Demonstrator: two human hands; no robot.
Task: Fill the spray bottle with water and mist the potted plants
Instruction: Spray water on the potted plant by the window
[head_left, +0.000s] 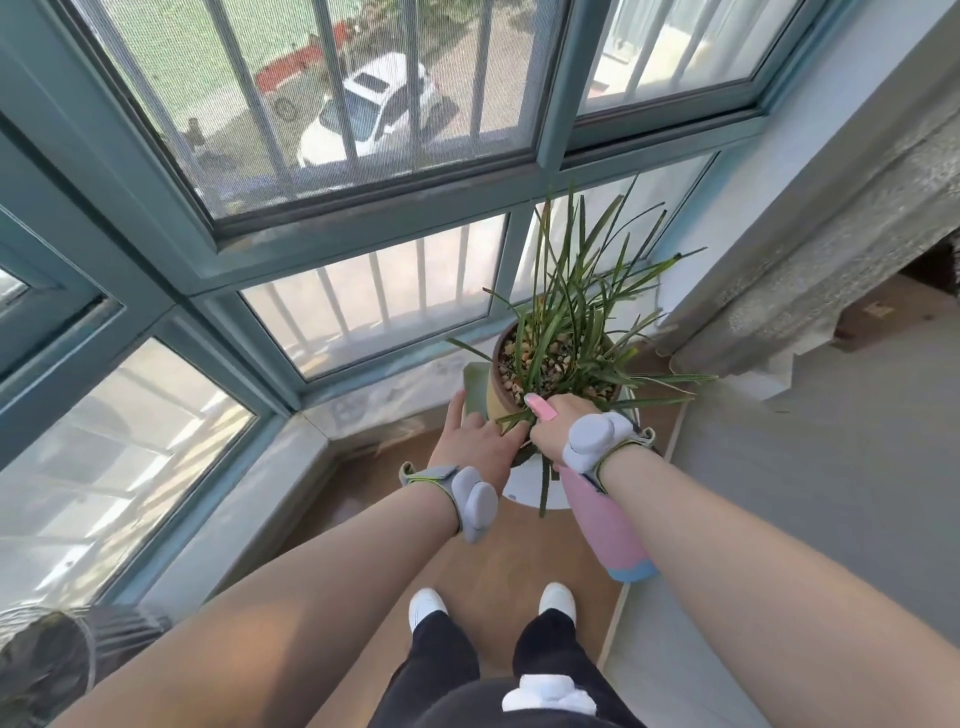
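— Where's the spray bottle (602, 525)?
— Gripped in the right hand (551, 430). Its long axis slants, pink nozzle toward the potted plant (563, 332), blue base back toward the person.
— And the left hand (475, 441)?
— Fingers spread, holding nothing, just beside the plant.

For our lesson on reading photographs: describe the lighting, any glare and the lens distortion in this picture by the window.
Head view: bright daylight through the window washes out the lower panes. Head view: the straight window frames bow and splay, a wide-angle effect. Head view: the plant, the left hand and the right hand gripping the spray bottle are evenly lit and fairly sharp.
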